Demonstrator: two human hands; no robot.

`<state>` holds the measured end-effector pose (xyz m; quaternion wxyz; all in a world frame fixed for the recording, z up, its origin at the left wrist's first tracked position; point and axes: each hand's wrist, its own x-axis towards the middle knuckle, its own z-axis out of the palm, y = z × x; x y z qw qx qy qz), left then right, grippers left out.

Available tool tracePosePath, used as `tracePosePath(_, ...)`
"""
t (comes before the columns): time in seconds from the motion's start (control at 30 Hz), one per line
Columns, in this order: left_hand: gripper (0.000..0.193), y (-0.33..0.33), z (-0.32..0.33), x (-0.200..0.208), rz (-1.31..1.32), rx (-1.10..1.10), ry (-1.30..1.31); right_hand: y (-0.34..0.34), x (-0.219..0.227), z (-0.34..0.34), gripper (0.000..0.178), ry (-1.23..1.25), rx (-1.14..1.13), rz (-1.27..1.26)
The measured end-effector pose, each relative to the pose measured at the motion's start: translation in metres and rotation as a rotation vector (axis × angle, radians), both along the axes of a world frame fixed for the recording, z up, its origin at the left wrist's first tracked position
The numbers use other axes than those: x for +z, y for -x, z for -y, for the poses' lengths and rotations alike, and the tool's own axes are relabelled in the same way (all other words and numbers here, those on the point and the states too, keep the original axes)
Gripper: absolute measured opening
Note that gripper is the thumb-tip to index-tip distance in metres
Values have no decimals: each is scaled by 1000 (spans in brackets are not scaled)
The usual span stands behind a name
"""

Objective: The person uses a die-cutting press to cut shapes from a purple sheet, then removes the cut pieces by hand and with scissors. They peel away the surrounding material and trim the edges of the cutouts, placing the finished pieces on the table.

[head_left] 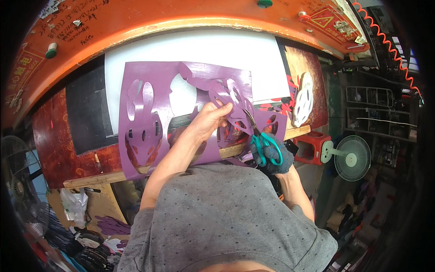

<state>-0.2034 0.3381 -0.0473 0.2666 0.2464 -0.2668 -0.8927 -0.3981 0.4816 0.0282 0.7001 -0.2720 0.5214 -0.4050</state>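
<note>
A thin, shiny purple sheet [146, 72] with shoe-upper-shaped cut-outs lies across the bench and hangs over its near edge. My left hand [210, 120] pinches a cut-out portion of it between thumb and fingers, lifting that part a little. In a dark grey-blue glove, my right hand [282, 161] grips teal-handled scissors [273, 153]. Their metal blades point up and left into the purple sheet, just right of my left thumb. Whether the blades are closed is hard to see. Under the sheet's far part lies a white board [190, 47].
A white shoe-shaped cutting die or template [303, 100] rests at the bench's right, beside red and purple scraps [283, 105]. An orange machine beam [181, 16] spans the far side. Right of the bench stand a red stool [311, 147] and a fan [351, 158]; purple strips [112, 225] lie lower left.
</note>
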Motion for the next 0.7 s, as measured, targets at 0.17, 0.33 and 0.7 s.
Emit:
tracePosePath(0.17, 15, -1, 2, 0, 13, -31, 19, 0, -5, -3, 45, -21, -14, -36)
tracePosePath(0.33, 17, 3, -3, 1, 91, 75, 46, -7, -1, -3, 43, -36, -59, -52)
tracePosePath(0.7, 20, 3, -3, 4, 166, 22, 30, -24, -11, 6, 48, 43, -97, -236)
